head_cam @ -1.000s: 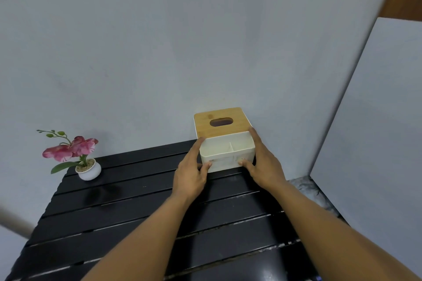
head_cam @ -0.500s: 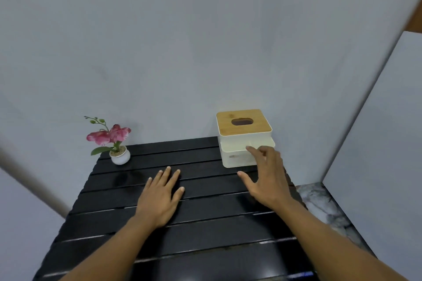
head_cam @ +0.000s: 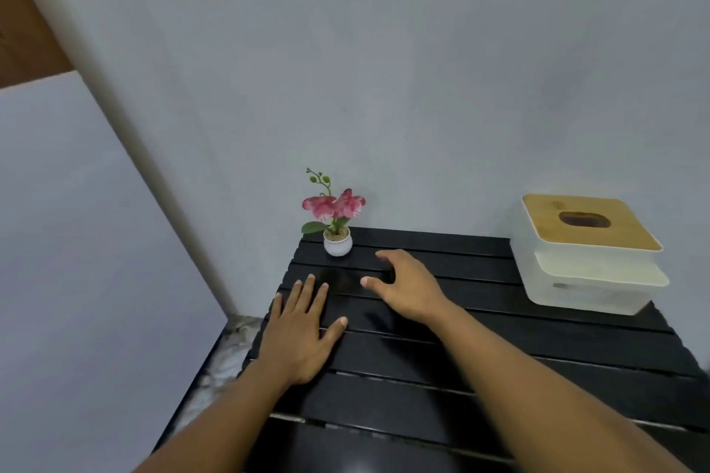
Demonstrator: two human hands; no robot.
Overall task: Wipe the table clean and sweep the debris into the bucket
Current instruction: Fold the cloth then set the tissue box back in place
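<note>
A black slatted table (head_cam: 480, 365) stands against a grey wall. My left hand (head_cam: 301, 334) lies flat on the table near its left edge, fingers spread, holding nothing. My right hand (head_cam: 407, 284) hovers just above the slats, fingers curved and apart, empty, a short way in front of a small white pot with pink flowers (head_cam: 337, 230) at the back left corner. No cloth, debris or bucket shows in the head view.
A white tissue box with a wooden lid (head_cam: 584, 253) sits at the table's back right. A marbled floor (head_cam: 226, 353) shows left of the table, beside a pale panel (head_cam: 88, 280). The wall runs close behind the table.
Both hands let go of the tissue box and moved left across the table toward the flower pot. The view swung left, so the box now sits at the right.
</note>
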